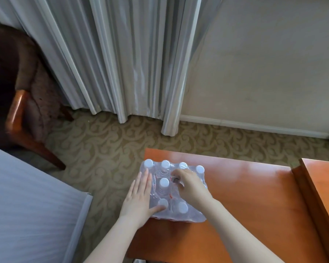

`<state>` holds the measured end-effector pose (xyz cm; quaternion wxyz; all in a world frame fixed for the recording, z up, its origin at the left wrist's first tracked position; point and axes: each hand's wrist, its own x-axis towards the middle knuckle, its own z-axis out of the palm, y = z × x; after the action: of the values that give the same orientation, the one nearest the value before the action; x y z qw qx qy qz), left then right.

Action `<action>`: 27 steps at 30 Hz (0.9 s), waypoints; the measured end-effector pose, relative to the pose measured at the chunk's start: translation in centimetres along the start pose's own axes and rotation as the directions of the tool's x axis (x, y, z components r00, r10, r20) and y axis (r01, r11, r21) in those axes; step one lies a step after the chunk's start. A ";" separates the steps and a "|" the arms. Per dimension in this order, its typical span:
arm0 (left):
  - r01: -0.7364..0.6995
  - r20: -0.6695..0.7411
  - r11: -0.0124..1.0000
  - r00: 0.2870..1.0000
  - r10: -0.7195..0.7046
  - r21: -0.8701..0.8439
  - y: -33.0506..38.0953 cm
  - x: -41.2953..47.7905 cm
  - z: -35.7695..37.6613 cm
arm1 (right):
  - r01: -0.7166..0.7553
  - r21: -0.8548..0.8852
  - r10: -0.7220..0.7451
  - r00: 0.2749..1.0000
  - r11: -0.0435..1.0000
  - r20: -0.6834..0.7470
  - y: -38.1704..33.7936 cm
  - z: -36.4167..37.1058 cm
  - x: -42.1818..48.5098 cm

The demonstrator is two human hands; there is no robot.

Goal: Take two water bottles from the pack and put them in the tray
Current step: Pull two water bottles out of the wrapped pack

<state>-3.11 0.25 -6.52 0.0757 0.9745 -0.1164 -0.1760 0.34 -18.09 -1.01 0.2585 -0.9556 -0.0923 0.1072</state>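
Note:
A shrink-wrapped pack of water bottles (164, 186) with white caps stands on the left end of an orange wooden table (245, 196). My left hand (139, 198) lies flat against the pack's left side, fingers straight, thumb resting on the top near a front cap. My right hand (190, 185) is on top of the pack with its fingers curled down into a gap in the wrap near the middle. Whether those fingers grip a bottle is hidden. No tray is in view.
A second orange wooden surface (323, 196) abuts the table on the right. A bed with a grey cover (27, 205) is at the left. A wooden armchair (21, 111) stands far left, with grey curtains (122, 63) and patterned carpet beyond.

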 end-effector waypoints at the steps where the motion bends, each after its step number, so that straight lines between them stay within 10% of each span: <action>1: -0.005 -0.005 1.000 1.000 0.005 -0.005 -0.1 0.0 0.1 | 0.014 0.037 -0.013 0.999 0.999 -0.031 0.4 -0.7 -0.6; 27: -0.026 -0.085 0.998 0.996 0.022 -0.050 -0.5 0.1 1.2 | 0.021 -0.121 -0.062 0.935 0.992 -0.348 2.3 -0.5 -6.6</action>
<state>-3.39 0.62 -7.76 0.1078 0.9774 -0.1202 -0.1368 -5.62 -21.83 -0.71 0.2175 -0.9705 -0.0711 -0.0760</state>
